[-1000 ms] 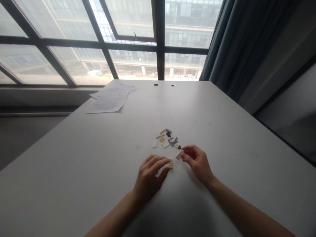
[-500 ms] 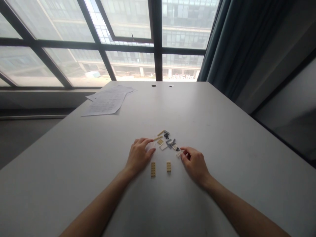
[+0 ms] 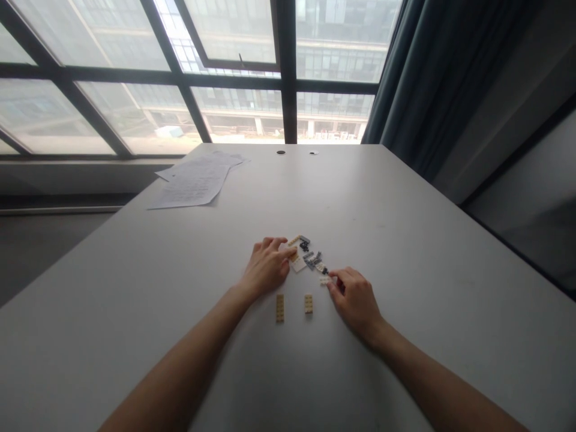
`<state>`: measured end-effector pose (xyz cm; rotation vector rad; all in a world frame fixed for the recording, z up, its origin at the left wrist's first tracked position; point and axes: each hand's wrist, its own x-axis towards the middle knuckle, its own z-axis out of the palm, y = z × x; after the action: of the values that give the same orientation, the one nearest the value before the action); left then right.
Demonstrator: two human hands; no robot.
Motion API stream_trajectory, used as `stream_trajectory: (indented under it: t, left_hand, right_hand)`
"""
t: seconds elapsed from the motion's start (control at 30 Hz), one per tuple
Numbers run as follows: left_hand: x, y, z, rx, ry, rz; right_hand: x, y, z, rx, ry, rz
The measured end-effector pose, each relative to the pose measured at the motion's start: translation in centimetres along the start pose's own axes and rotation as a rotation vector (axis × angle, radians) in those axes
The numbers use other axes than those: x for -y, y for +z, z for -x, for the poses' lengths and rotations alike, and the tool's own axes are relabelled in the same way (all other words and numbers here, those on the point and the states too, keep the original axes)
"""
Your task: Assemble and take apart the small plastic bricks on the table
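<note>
My left hand point(image 3: 269, 264) is open over the left side of a small pile of building bricks, its fingers stretched out and one fingertip on a tan plate point(image 3: 294, 254). A white plate point(image 3: 297, 264) lies beside that fingertip. My right hand point(image 3: 355, 299) is at the right edge of the pile, thumb and forefinger curled at the end of a small white brick point(image 3: 323, 280). Grey pieces point(image 3: 309, 259) and black pieces point(image 3: 305, 245) lie between the hands. Closer to me, a long tan brick point(image 3: 279, 308) and a shorter tan brick point(image 3: 308, 303) lie apart.
The white table point(image 3: 405, 240) reaches to a large window point(image 3: 238, 108). Printed papers point(image 3: 193, 183) lie at its far left. Two round holes, one dark point(image 3: 281, 152), are near the far edge. A dark curtain point(image 3: 418, 90) hangs on the right.
My left hand has moved right and forward onto the tan pieces, covering some of them. My right hand stays almost in place at the white brick. The view has shifted slightly.
</note>
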<state>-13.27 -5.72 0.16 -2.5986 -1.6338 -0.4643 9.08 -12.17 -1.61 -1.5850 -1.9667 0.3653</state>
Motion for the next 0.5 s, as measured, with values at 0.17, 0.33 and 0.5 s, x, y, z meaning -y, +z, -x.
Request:
stream_trajectory:
  t: [0.17, 0.33, 0.5]
  left_hand:
    - [1.1, 0.1, -0.6, 0.016, 0.059, 0.046]
    - [1.1, -0.6, -0.4, -0.031, 0.065, 0.089]
    - [-2.7, -2.8, 2.5, -0.273, 0.120, 0.291]
  right_hand:
    - [0.2, -0.1, -0.1, 0.005, -0.002, 0.005]
    - [0.0, -0.3, -0.3, -0.017, 0.019, -0.070]
    - [1.3, -1.2, 0.3, -0.043, 0.102, -0.494]
